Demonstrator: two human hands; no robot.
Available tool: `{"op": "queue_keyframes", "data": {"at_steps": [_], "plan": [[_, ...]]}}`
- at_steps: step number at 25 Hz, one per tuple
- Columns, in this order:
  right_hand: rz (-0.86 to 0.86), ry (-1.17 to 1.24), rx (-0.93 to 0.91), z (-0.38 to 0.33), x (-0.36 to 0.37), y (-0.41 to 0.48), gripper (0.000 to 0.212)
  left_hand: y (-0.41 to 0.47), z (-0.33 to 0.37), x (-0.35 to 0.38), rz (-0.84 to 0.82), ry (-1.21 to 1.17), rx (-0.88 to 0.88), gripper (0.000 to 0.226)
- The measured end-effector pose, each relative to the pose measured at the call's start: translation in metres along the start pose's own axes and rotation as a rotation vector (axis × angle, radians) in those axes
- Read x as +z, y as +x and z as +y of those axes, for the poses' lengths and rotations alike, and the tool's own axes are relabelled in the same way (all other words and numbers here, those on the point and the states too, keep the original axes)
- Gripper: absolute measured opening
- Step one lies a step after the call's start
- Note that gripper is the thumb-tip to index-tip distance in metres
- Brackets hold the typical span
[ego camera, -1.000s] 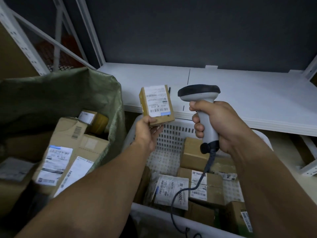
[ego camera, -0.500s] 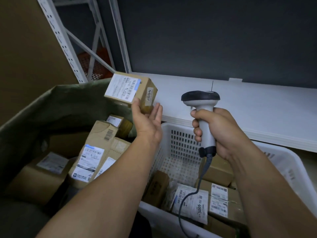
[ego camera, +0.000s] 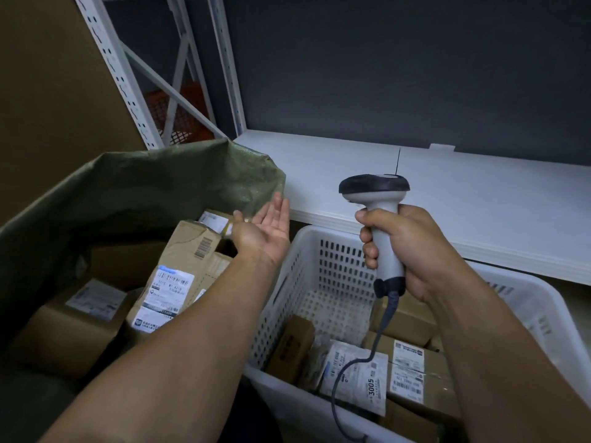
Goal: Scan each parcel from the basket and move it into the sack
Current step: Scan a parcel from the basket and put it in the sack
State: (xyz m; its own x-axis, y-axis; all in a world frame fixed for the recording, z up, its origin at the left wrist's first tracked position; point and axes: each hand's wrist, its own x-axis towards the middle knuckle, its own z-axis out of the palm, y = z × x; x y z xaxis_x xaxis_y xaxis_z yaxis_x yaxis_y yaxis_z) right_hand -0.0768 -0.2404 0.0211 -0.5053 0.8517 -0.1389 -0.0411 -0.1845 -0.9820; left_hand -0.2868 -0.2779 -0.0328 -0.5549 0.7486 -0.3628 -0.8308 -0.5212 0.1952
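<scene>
1. While the left hand (ego camera: pixel 265 231) hangs palm-up with fingers straight, holding nothing, brown parcels (ego camera: pixel 179 270) with white labels lie below it in the green sack (ego camera: pixel 128 187).
2. Right hand (ego camera: pixel 409 247) is wrapped tight around the scanner (ego camera: pixel 374 187), upright above the white basket (ego camera: pixel 307 282).
3. Brown boxes (ego camera: pixel 412 369) and a white pouch (ego camera: pixel 358 394) marked 3005 lie in that basket, below the scanner, touching neither hand.

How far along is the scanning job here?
Done: several labelled boxes lie in the sack. In hand: nothing is mid-transfer. The left hand is open and empty by the sack's rim, and the right hand grips the scanner above the basket. Left: a handful of parcels lie in the basket, presumably waiting to be scanned and moved.
</scene>
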Motion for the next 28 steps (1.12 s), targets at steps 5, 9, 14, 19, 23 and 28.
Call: {"op": "queue_keyframes", "data": {"at_steps": [5,9,14,19,23,28], "plan": [[0.027,-0.025,0.037,0.002,-0.007,0.000,0.012,-0.009,-0.016,0.001,-0.027,0.270,-0.004,0.050],[0.109,-0.044,0.104,0.009,-0.021,0.001,0.012,-0.012,-0.044,0.002,-0.078,0.528,-0.082,0.034],[0.130,-0.053,0.179,0.024,-0.042,0.004,0.016,0.011,-0.089,-0.056,-0.034,1.397,-0.266,0.020],[0.126,-0.069,0.293,0.060,-0.059,0.024,0.015,0.064,-0.111,-0.139,0.007,2.095,-0.321,0.031],[0.147,-0.074,0.355,0.089,-0.073,0.043,0.011,0.086,-0.120,-0.157,0.023,2.213,-0.301,0.023],[0.187,-0.044,0.325,0.108,-0.082,0.057,0.010,0.111,-0.120,-0.175,-0.009,2.580,-0.426,0.035]]}}
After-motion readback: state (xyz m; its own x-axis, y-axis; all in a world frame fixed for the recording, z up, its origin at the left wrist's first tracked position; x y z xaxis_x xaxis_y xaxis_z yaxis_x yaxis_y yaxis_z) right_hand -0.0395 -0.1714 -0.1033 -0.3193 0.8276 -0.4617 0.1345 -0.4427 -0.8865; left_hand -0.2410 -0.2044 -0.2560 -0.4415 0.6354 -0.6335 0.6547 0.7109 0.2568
